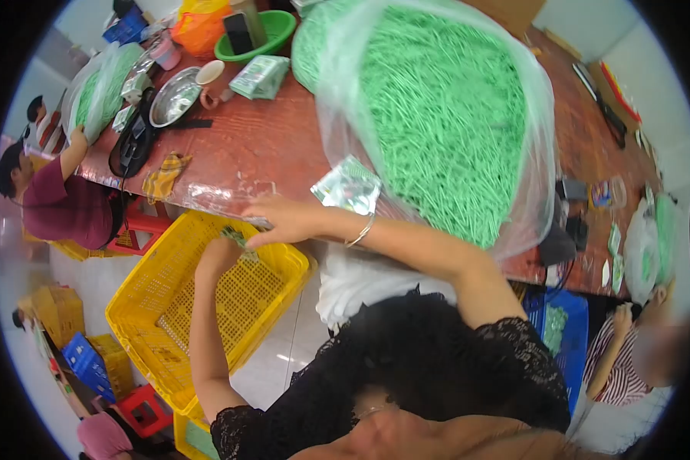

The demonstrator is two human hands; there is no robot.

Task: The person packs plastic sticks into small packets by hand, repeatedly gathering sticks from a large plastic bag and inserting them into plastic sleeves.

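Observation:
My left hand (217, 258) reaches down into the yellow plastic basket (134, 303), its fingers closed on a small green-and-silver packet (234, 234). Partly hidden by that hand, the packet hangs over the basket's far end. My right hand (280, 220) is at the table edge beside it, fingers apart and thumb pointing toward the packet. A bracelet circles my right wrist. Near that forearm, a shiny silver packet (348, 185) lies against a large clear bag (337, 100) full of thin green sticks or straws (445, 115).
On the red table (264, 146) are a metal bowl (175, 98), a green basin (278, 37), a yellow cloth (165, 176) and a knife-like tool (602, 107). A blue crate (573, 326) stands right. People sit at left (73, 199) and right (625, 353).

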